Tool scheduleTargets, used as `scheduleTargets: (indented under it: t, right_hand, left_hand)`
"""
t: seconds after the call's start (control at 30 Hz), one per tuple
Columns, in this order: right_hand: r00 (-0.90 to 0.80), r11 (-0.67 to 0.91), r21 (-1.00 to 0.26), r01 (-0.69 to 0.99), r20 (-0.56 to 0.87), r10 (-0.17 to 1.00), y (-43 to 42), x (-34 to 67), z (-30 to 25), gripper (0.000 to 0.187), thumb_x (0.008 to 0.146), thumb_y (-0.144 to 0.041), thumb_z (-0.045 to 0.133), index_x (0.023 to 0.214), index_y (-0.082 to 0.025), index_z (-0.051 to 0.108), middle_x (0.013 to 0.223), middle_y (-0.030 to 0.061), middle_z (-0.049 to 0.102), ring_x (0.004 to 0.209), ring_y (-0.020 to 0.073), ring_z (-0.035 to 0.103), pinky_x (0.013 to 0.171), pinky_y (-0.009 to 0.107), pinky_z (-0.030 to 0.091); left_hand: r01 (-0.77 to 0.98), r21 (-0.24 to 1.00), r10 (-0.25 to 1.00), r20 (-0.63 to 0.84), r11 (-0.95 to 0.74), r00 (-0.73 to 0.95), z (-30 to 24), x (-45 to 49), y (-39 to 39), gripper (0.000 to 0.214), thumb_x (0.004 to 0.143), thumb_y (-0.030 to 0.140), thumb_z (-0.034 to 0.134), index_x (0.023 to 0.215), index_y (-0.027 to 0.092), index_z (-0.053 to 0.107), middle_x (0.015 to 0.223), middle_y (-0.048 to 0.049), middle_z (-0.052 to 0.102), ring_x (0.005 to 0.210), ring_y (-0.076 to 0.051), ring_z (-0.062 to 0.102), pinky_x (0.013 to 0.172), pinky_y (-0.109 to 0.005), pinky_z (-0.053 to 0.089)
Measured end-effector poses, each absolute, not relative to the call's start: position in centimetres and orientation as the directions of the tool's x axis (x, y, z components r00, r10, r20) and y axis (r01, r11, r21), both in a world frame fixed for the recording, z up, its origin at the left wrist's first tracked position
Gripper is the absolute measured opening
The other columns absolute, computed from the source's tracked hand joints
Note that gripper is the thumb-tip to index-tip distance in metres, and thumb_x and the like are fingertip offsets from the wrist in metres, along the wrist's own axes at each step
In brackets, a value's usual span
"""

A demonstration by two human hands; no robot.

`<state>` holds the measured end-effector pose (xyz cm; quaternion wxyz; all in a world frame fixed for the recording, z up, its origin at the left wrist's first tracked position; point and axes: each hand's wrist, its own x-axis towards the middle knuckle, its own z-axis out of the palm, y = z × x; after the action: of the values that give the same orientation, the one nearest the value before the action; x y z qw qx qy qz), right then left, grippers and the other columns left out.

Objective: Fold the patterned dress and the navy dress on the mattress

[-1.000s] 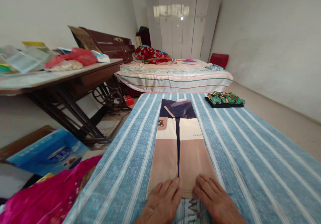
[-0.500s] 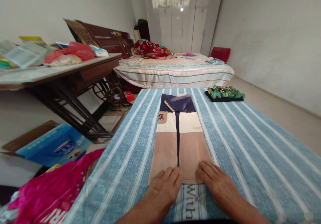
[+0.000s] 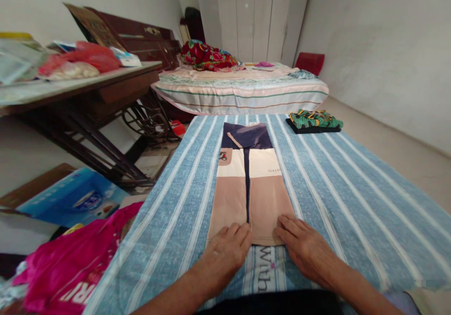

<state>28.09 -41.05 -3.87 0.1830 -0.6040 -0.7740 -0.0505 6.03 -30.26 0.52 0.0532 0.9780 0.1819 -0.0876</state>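
A short-sleeved T-shirt [image 3: 269, 202] lies face up in a long strip on the striped bed sheet, its two sides meeting at a dark gap down the middle. Its near part is brown, followed by a cream band, with navy at the far end. My left hand [image 3: 227, 249] is closed over the near hem, left of centre, fingers bunched on the cloth. At the hem's right corner, my right hand [image 3: 305, 244] is closed on the edge, fingertips on top. Both thumbs are hidden.
Folded green-and-black clothes [image 3: 315, 121] sit at the far right of the blue striped sheet [image 3: 176, 188]. To the left stand a sewing-machine table [image 3: 150, 68], a blue box [image 3: 77, 197] and a pink garment [image 3: 70, 268]. Another bed [image 3: 239, 91] lies beyond.
The camera view has shifted slightly, so the bed and shirt appear a little higher. Both hands stay at the shirt's near hem, and the shirt lies as before.
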Motion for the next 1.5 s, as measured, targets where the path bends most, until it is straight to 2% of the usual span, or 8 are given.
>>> scheduleTargets:
  t: [0.23, 0.37, 0.5, 0.73, 0.93, 1.17, 1.37, 1.5]
  right_hand:
    - [-0.153, 0.226, -0.156, 0.962, 0.377, 0.913, -40.7, 27.1, -3.9, 0.038, 0.075, -0.008, 0.049, 0.109, -0.022, 0.059, 0.119, 0.0067, 0.058, 0.113, 0.0228, 0.051, 0.096, 0.037, 0.043]
    - [-0.163, 0.237, -0.152, 0.96, 0.388, 0.907, -40.6, 26.9, -4.3, 0.04, 0.074, -0.008, 0.048, 0.11, -0.022, 0.058, 0.119, 0.0061, 0.058, 0.111, 0.0225, 0.052, 0.098, 0.037, 0.042]
    - [-0.137, 0.204, -0.116, 0.972, 0.425, 0.895, -40.4, 26.7, -4.8, 0.042, 0.075, -0.007, 0.047, 0.114, -0.018, 0.057, 0.115, 0.0091, 0.06, 0.109, 0.0244, 0.053, 0.095, 0.04, 0.043]
    - [-0.107, 0.13, -0.021, 0.991, 0.447, 0.888, -39.5, 26.3, -4.9, 0.045, 0.072, -0.003, 0.046, 0.114, -0.014, 0.057, 0.112, 0.0118, 0.063, 0.105, 0.0258, 0.055, 0.092, 0.039, 0.043]
    - [-0.098, 0.133, -0.047, 0.99, 0.447, 0.889, -39.4, 27.2, -5.9, 0.039, 0.073, -0.003, 0.046, 0.108, -0.015, 0.06, 0.11, 0.0117, 0.063, 0.105, 0.0255, 0.055, 0.092, 0.039, 0.042]
    - [-0.161, 0.205, -0.071, 0.976, 0.395, 0.904, -39.7, 28.6, -6.0, 0.045, 0.074, 0.001, 0.041, 0.111, -0.016, 0.06, 0.114, 0.0098, 0.062, 0.109, 0.0228, 0.054, 0.092, 0.036, 0.044]
    - [-0.227, 0.27, -0.035, 0.962, 0.446, 0.866, -39.8, 29.6, -6.3, 0.041, 0.077, -0.001, 0.039, 0.11, -0.014, 0.061, 0.116, 0.0131, 0.062, 0.111, 0.0245, 0.055, 0.09, 0.038, 0.047]
    - [-0.231, 0.296, -0.077, 0.952, 0.453, 0.861, -39.8, 30.7, -6.2, 0.04, 0.078, -0.003, 0.039, 0.109, -0.015, 0.062, 0.115, 0.0125, 0.063, 0.11, 0.0221, 0.056, 0.09, 0.037, 0.049]
  left_hand:
    - [0.336, 0.061, 0.321, -0.18, -0.94, 0.93, 0.4, 6.0, -29.6, 0.05, 0.078, 0.006, 0.041, 0.127, 0.016, 0.043, 0.131, -0.012, 0.048, 0.11, -0.023, 0.047, 0.092, -0.037, 0.04]
    - [0.36, 0.143, 0.337, -0.163, -0.922, 0.927, 0.8, 6.2, -28.8, 0.049, 0.074, 0.004, 0.043, 0.121, 0.019, 0.046, 0.119, -0.0078, 0.055, 0.106, -0.021, 0.049, 0.093, -0.036, 0.04]
    - [0.402, 0.24, 0.375, -0.152, -0.884, 0.915, 1.3, 6.6, -27.8, 0.036, 0.077, 0.005, 0.04, 0.106, 0.021, 0.053, 0.1, -0.0048, 0.06, 0.094, -0.019, 0.054, 0.086, -0.032, 0.043]
    - [0.432, 0.297, 0.395, -0.176, -0.852, 0.901, 1.5, 7.2, -26.4, 0.034, 0.082, 0.01, 0.036, 0.11, 0.019, 0.054, 0.104, -0.0067, 0.063, 0.098, -0.02, 0.057, 0.087, -0.033, 0.044]
    - [0.424, 0.201, 0.403, -0.137, -0.883, 0.905, 1.2, 7.4, -27.8, 0.027, 0.08, 0.006, 0.039, 0.099, 0.017, 0.054, 0.097, -0.0073, 0.06, 0.092, -0.021, 0.055, 0.082, -0.033, 0.045]
    - [0.378, 0.101, 0.378, -0.016, -0.92, 0.926, -0.7, 6.3, -29.0, 0.037, 0.081, 0.004, 0.042, 0.115, 0.019, 0.047, 0.104, -0.0083, 0.056, 0.098, -0.021, 0.051, 0.087, -0.035, 0.041]
    - [0.384, 0.041, 0.385, 0.02, -0.922, 0.923, -1.2, 6.3, -28.9, 0.033, 0.083, 0.006, 0.04, 0.113, 0.017, 0.049, 0.101, -0.0089, 0.057, 0.095, -0.021, 0.052, 0.085, -0.035, 0.042]
    - [0.39, 0.023, 0.391, 0.038, -0.92, 0.92, -1.4, 6.3, -29.0, 0.03, 0.081, 0.007, 0.043, 0.109, 0.017, 0.051, 0.102, -0.0091, 0.057, 0.098, -0.022, 0.052, 0.087, -0.037, 0.042]
